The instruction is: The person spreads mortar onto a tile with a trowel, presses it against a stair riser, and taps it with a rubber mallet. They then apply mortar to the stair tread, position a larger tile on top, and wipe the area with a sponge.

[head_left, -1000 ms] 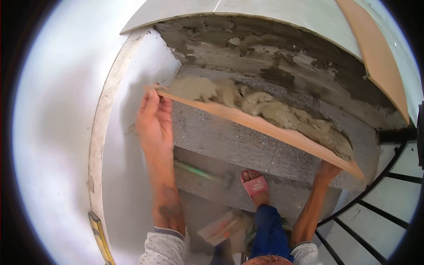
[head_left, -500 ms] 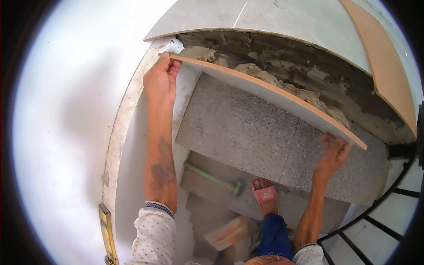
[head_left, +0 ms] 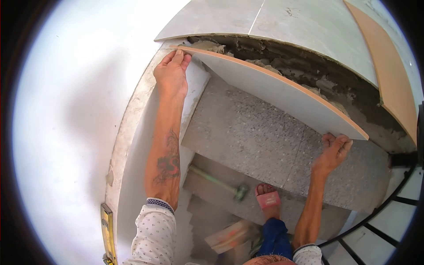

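A long, narrow tile (head_left: 269,92) with a grey-white face and an orange-brown edge stands on its long side, slightly tilted, in front of the dark step riser (head_left: 353,92). Lumpy mortar (head_left: 265,65) shows behind its upper edge. My left hand (head_left: 173,73) pinches the tile's left end between thumb and fingers, close to the wall. At the other end, the fingers of my right hand (head_left: 333,152) are closed on the lower right corner. A gap shows between tile and riser, wider at the right.
Above lies a grey-tiled landing (head_left: 309,44) with an orange-brown strip (head_left: 380,66). Below is a speckled stair tread (head_left: 247,123). A green-handled hammer (head_left: 221,183) rests on the lower step, near my sandalled foot (head_left: 267,196). A black railing (head_left: 375,212) curves at right; a yellow level (head_left: 107,232) stands left.
Both hands have moved the tile toward the riser and turned it, so more of its pale face shows and less mortar is visible behind it. The view has shifted slightly.
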`<state>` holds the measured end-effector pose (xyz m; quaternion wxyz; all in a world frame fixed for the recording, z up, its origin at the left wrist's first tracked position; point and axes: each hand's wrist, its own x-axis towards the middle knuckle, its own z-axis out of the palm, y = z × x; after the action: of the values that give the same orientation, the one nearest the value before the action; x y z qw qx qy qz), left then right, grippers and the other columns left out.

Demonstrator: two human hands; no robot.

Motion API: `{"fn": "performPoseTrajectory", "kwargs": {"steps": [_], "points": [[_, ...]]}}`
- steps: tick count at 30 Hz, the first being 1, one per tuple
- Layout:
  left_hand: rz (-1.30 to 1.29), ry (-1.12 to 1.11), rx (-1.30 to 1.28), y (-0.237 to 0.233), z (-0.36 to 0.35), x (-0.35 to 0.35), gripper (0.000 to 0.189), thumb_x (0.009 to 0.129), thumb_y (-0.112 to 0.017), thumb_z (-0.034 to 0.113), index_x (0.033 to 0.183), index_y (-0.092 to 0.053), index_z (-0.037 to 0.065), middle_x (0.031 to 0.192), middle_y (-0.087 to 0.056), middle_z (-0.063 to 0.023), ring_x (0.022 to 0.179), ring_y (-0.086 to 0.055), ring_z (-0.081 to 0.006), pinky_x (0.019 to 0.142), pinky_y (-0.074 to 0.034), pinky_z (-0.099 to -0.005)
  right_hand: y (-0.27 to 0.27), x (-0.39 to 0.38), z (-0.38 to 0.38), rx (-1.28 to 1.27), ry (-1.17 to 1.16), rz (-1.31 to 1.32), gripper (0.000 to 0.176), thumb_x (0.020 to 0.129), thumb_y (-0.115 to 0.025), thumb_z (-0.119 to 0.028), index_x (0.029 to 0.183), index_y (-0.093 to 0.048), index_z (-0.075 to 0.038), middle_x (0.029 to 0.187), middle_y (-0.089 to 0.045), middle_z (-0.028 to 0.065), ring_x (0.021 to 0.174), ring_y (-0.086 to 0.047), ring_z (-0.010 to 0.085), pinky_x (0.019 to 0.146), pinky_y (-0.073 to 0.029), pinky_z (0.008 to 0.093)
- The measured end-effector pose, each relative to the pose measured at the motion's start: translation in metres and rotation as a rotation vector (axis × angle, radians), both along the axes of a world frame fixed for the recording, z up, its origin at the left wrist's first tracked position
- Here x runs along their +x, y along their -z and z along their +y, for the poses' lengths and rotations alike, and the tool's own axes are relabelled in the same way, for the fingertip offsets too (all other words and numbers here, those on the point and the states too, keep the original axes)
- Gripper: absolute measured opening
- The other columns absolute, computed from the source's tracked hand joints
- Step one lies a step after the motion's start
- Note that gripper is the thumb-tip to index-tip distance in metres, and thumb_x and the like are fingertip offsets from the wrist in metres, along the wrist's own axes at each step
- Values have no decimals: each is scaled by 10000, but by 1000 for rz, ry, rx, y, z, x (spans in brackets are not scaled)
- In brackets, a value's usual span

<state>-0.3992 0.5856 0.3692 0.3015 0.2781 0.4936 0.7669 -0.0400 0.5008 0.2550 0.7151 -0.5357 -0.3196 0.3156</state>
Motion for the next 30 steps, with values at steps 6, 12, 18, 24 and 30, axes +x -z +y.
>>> {"fn": "performPoseTrajectory", "kwargs": {"steps": [6, 12, 18, 24, 30], "points": [[-33, -20, 79, 9, 8, -1, 242, 895, -629, -20, 1085, -557, -152, 1005, -626, -165, 846, -629, -200, 786, -561, -283, -2, 0, 2, 20, -15, -49, 311, 1013, -480, -421, 986, -459, -112, 885, -525, 21, 770, -530, 106, 788, -466, 318], [-50, -45, 44, 9, 9, -10, 279, 893, -630, -22, 1114, -529, -159, 1023, -614, -172, 849, -636, -209, 766, -567, -287, -7, -12, 3, 10, 3, -63, 350, 1022, -450, -424, 1094, -466, -82, 910, -525, 25, 789, -534, 106, 798, -469, 323], [-45, -55, 4, 7, 3, -4, 288, 896, -624, -24, 1131, -519, -152, 1033, -601, -170, 845, -633, -207, 734, -554, -277, -4, -21, 7, -17, 20, -53, 402, 1026, -435, -427, 1188, -448, -60, 954, -529, 37, 839, -544, 116, 825, -468, 332], [33, -117, 1, 10, 1, 0, 332, 882, -636, -12, 1162, -491, -117, 975, -612, -159, 795, -629, -178, 704, -536, -259, 1, -27, 7, -5, -16, -72, 390, 1023, -433, -444, 1137, -464, -72, 947, -528, 36, 847, -541, 125, 855, -468, 360], [86, -122, -29, 8, 2, -1, 348, 884, -620, -14, 1192, -493, -115, 953, -619, -146, 784, -614, -158, 694, -513, -249, -9, -37, 11, -18, -4, -91, 412, 1014, -445, -464, 1123, -462, -67, 922, -523, 35, 821, -531, 115, 854, -469, 351]]}}
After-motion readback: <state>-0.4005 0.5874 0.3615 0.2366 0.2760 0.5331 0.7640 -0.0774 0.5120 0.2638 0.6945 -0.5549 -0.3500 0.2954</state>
